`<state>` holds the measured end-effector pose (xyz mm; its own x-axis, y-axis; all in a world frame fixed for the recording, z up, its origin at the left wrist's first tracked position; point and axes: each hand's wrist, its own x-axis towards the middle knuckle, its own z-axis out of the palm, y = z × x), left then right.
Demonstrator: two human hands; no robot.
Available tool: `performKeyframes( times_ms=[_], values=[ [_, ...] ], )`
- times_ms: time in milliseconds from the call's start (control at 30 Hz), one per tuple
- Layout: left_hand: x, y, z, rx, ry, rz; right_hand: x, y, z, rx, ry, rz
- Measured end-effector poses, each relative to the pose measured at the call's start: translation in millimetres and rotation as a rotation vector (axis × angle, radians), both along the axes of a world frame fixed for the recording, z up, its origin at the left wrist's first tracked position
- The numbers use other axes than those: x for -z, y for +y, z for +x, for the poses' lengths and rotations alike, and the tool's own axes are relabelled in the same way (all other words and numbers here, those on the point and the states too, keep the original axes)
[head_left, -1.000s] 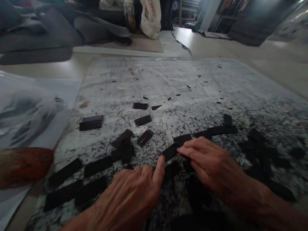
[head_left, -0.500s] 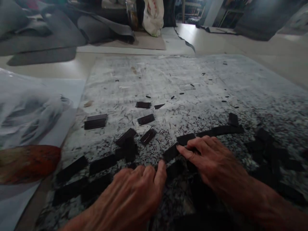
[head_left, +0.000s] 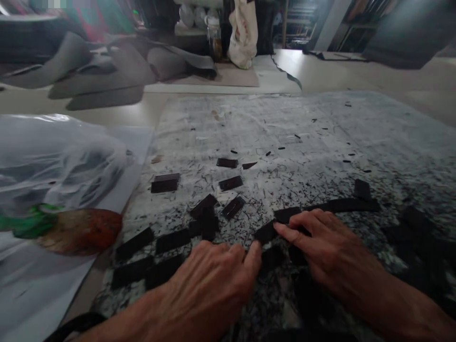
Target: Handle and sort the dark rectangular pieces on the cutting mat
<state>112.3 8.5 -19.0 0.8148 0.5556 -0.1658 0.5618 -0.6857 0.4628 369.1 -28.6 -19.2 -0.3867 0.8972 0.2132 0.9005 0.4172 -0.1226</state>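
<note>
Between my hands, flat on the scrap-strewn board, lies a small black rectangular piece (head_left: 265, 232), possibly leather. My left hand (head_left: 224, 270) is closed, fingers curled under, with a fingertip pressing the piece's near left end. On its right end rests a fingertip of my right hand (head_left: 322, 237), whose other fingers are bent together. The undersides of both hands are hidden. Just beyond, another black piece (head_left: 288, 214) sits by the right fingertips, and a long black strip (head_left: 351, 205) extends to the right. Several similar pieces (head_left: 173, 241) lie left of my left hand.
Dark shreds cover the pale board (head_left: 249, 116). A black pile (head_left: 416, 237) lies at right. On the left are a clear plastic bag (head_left: 64, 161) and an orange-brown object with a green end (head_left: 85, 230). Grey sheets (head_left: 117, 71), a jar (head_left: 214, 38) and a cream bag (head_left: 243, 33) stand behind.
The view has shifted, so the whole scene sits further right and slightly lower. Both hands keep about the same place on the black piece.
</note>
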Motion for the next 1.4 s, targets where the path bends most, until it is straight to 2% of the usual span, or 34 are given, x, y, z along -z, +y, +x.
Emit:
performKeyframes(
  times_ms=[100, 167, 233, 333, 467, 567, 733, 867, 967, 1100, 1200, 1300, 1400],
  values=[
    [-10.0, 1.0, 11.2, -0.013, 0.002, -0.032, -4.3, 0.4, -3.4, 0.044, 0.144, -0.033],
    [-21.6, 1.2, 21.7, -0.032, -0.003, -0.047, -12.1, -0.1, -11.3, 0.081, 0.307, -0.112],
    [-33.9, -0.3, 28.9, -0.048, -0.023, -0.046, -22.4, -0.7, -22.8, 0.099, 0.489, -0.279],
    [-46.9, -3.9, 31.3, -0.034, -0.089, -0.078, -35.7, 0.1, -39.4, 0.128, 0.714, -0.610],
    [-47.0, -6.0, 29.7, -0.074, -0.165, -0.105, -42.0, 4.4, -50.0, 0.258, 0.893, -0.868],
    [-39.1, -6.0, 31.2, -0.107, -0.230, -0.094, -42.4, 8.2, -54.3, 0.263, 1.013, -0.985],
    [-34.6, -3.2, 33.4, -0.125, -0.307, -0.138, -39.5, 17.2, -57.2, 0.255, 1.034, -0.993],
    [-33.8, 7.7, 28.6, -0.278, -0.336, -0.348, -35.5, 26.2, -49.9, 0.299, 0.938, -0.907],
    [-24.1, 18.4, 24.9, -0.360, -0.358, -0.430, -37.3, 31.0, -46.6, 0.322, 0.903, -0.936],
    [-10.9, 27.4, 25.7, -0.471, -0.499, -0.746, -39.5, 37.2, -48.3, 0.294, 0.901, -0.985],
    [-9.7, 28.5, 28.0, -0.536, -0.575, -0.909, -36.2, 41.9, -49.7, 0.296, 0.880, -1.016],
    [-10.3, 27.1, 28.6, -0.566, -0.588, -0.949, -31.9, 45.2, -50.0, 0.333, 0.875, -0.992],
    [-5.5, 26.5, 23.3, -0.550, -0.523, -0.840, -30.1, 48.5, -48.6, 0.338, 0.886, -0.999]
  ],
)
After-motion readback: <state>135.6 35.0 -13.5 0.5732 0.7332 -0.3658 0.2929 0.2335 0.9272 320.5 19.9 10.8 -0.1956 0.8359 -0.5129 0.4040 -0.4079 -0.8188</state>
